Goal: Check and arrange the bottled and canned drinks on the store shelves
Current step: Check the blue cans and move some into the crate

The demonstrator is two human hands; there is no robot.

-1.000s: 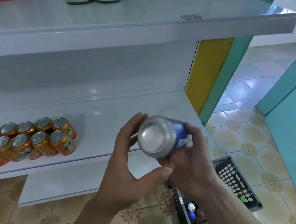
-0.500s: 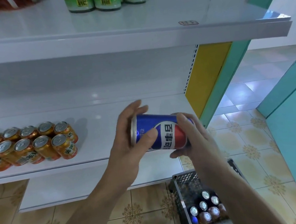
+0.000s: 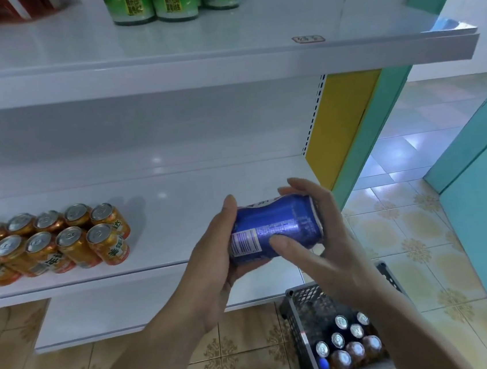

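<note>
Both hands hold one blue can [image 3: 274, 229] on its side, in the air in front of the middle shelf [image 3: 178, 209]. The left hand [image 3: 214, 265] curls around its left end, and the right hand [image 3: 323, 245] grips the right end with the thumb on the side. The dark crate [image 3: 298, 314] on the floor contains silver-topped cans [image 3: 338, 339] and some bottles [image 3: 356, 349]. Orange cans [image 3: 62, 245] stand in two rows on the shelf, at the left.

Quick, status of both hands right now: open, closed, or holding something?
Left hand: holds the blue metal drink can, which lies sideways.
Right hand: grips the same can, thumb across its front.
</note>
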